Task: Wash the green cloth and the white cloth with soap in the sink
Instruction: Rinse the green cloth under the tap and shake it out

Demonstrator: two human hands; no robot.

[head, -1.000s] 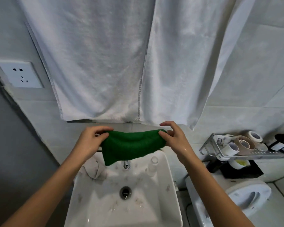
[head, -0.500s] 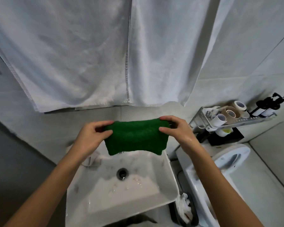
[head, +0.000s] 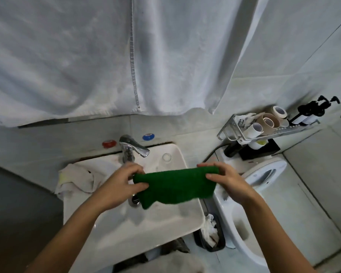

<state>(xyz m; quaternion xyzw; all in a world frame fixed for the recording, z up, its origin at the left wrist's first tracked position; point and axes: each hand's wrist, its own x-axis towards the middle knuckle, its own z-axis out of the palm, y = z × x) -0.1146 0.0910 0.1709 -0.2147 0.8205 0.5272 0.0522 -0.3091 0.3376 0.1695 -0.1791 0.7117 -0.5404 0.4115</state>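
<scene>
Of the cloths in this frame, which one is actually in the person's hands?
The green cloth, pinched at its ends by the left hand and right hand above the sink. The white cloth lies crumpled on the sink's left rim, untouched.

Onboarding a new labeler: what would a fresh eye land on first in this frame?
The green cloth, the only saturated colour, stretched between the left hand and right hand above the white sink. Next, the big white towel hanging across the wall over the chrome faucet. A crumpled white cloth lies on the sink's left rim.
</scene>
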